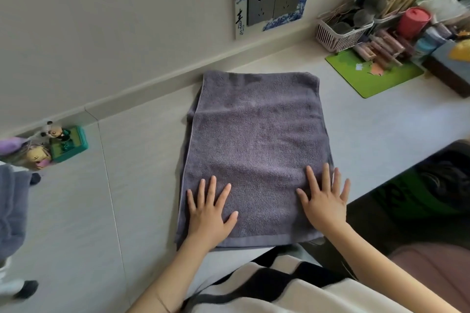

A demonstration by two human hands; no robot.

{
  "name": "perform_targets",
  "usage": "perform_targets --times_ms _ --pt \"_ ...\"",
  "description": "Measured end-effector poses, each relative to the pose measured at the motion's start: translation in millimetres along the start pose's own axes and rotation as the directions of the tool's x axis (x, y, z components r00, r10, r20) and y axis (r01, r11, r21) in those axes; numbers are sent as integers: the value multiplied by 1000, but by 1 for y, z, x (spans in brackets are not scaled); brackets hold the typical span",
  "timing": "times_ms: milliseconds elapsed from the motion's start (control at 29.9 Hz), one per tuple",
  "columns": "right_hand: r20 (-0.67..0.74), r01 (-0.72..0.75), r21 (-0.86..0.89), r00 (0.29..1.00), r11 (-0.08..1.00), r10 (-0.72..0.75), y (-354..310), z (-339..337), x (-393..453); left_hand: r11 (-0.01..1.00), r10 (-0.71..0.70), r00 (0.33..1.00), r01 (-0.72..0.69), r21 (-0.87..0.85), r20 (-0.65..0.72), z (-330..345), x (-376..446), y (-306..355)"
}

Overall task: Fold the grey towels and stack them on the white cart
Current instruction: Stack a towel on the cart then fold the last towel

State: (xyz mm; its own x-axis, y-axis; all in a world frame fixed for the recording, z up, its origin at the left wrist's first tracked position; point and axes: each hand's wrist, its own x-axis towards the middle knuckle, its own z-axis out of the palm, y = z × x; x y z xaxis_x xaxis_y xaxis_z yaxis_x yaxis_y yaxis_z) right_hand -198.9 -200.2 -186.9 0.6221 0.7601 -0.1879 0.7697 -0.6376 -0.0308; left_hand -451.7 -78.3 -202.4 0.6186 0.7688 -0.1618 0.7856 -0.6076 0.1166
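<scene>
A grey towel (254,150) is spread flat on the pale countertop (368,122), folded into a rectangle whose far edge reaches the wall. Both palms are pressed on its near end — the left hand (209,213) near the left edge, the right hand (324,202) at the right edge, fingers straight and spread apart. More grey towel fabric (11,211) is seen at the far left — its support cannot be told.
</scene>
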Motion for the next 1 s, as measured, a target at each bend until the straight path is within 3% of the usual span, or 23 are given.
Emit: perform_targets --times_ms 67,100,167,234,334,434,501,601,634,701,768,835,902,1002 --pt "-91 69 -38 993 997 -72 -12 -5 1 996 -24 998 20 -84 -53 -6 10 15" --pt "-116 181 -26 976 983 -183 -23 -5 0 993 -11 997 2 -116 -74 -7 14 22" --pt "-106 468 15 880 884 -464 -41 1 -1 993 53 996 -59 -103 -67 -5 21 36" --pt "-44 585 -1 810 811 -584 -44 8 -3 993 108 993 -110 -31 -48 1 21 39" --pt "-16 462 -3 887 887 -462 -21 10 20 993 111 992 -113 -31 -59 8 22 35" --pt "38 283 23 958 959 -283 -7 0 46 991 80 982 -96 -89 -169 4 35 35" --pt "33 309 47 950 950 -311 -15 -7 56 991 8 970 -41 -131 -242 -5 51 37" --pt "-24 498 71 867 864 -498 -31 -7 60 976 -146 956 97 -197 -254 -11 69 46" --pt "-39 511 89 859 855 -510 -34 -7 67 965 -198 951 147 -218 -237 -8 73 51" --pt "-104 408 175 913 896 -395 -36 -13 86 955 -249 951 209 -210 -185 -2 73 58" --pt "-141 211 271 974 939 -178 -34 -23 111 971 -215 965 195 -140 -149 -1 71 57" --pt "-48 22 284 999 958 -9 -25 -33 144 980 -181 975 168 -106 -130 -2 75 50" --pt "15 -34 251 999 967 31 -17 -38 175 988 -135 985 125 -96 -107 -3 84 39" --pt "-6 -40 283 999 958 43 -12 -46 210 997 -51 995 46 -63 -81 -11 103 8"
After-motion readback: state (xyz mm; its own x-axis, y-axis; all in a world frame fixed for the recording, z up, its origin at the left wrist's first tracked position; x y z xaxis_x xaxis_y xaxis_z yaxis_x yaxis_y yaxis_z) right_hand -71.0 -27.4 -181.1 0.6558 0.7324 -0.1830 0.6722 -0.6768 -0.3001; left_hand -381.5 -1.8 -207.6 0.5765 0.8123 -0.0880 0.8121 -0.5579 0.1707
